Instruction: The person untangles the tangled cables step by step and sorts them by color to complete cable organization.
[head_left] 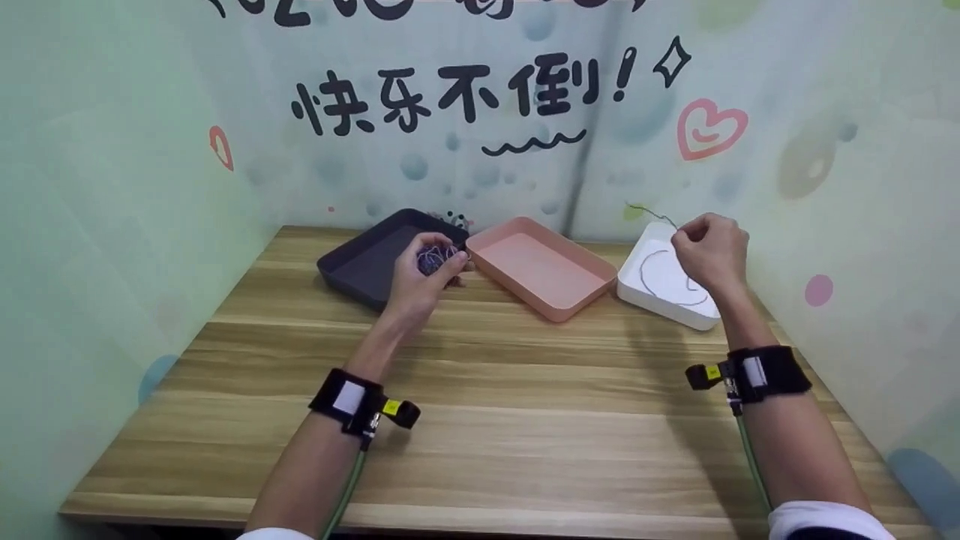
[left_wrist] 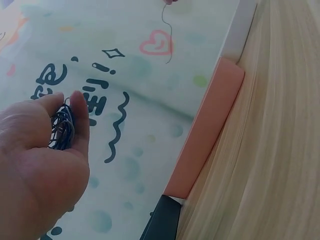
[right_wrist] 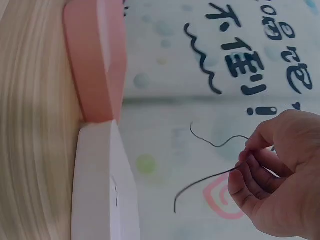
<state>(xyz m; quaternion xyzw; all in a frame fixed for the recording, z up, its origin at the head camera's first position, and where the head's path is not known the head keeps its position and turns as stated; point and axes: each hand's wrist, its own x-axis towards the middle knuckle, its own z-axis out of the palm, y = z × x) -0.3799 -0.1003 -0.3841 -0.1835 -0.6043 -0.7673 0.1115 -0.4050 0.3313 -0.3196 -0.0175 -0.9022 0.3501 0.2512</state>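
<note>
My left hand (head_left: 414, 289) grips a tangled bundle of thin wires (head_left: 432, 259), mostly dark blue with lighter strands, held over the right side of the black tray (head_left: 346, 287). In the left wrist view the bundle shows between the thumb and fingers. My right hand (head_left: 718, 253) pinches a single thin dark wire (right_wrist: 205, 179) above the white tray (head_left: 660, 306). Both ends of that wire stick out from the fingertips, one curving and the other wavy. A thin curled strand (head_left: 643, 271) lies inside the white tray.
Between the black and white trays stands a pink tray (head_left: 544, 274), near the back of the wooden table (head_left: 525, 442). A printed backdrop (head_left: 420, 165) rises behind the trays, with pale side walls left and right. Each wrist wears a strapped camera with a green cable.
</note>
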